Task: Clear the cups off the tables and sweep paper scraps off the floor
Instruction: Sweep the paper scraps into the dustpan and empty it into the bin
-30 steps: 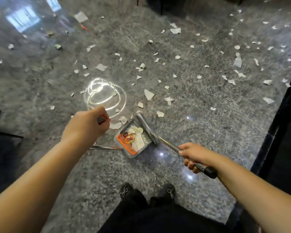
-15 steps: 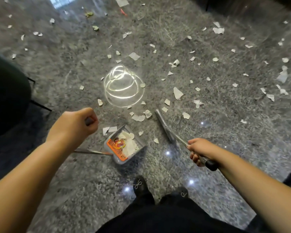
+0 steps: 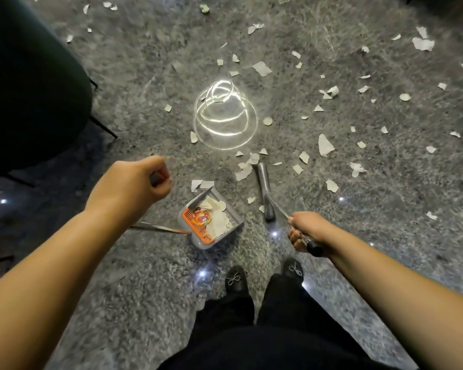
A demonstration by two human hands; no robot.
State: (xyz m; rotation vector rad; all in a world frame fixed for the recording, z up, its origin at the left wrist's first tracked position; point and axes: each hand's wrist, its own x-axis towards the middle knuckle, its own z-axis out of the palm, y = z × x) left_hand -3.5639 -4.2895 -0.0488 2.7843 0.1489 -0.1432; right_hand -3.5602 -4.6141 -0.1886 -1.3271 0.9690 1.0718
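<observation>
Left hand (image 3: 134, 182) is fisted around the top of a thin metal handle, and that rod runs down to a grey plastic dustpan (image 3: 211, 217) with an orange comb edge sitting on the polished grey speckled stone floor (image 3: 145, 289), already holding a pile of white torn paper scraps (image 3: 218, 218). Right hand (image 3: 309, 232) is wrapped around the black-tipped handle of a slim grey broom (image 3: 265, 193), whose head is on the floor just right of the dustpan with a few scraps touching its far end. Loads more scraps are scattered ahead and to the right, with a dark green chair (image 3: 32, 84) on the left and black shoes (image 3: 235, 280) below.
</observation>
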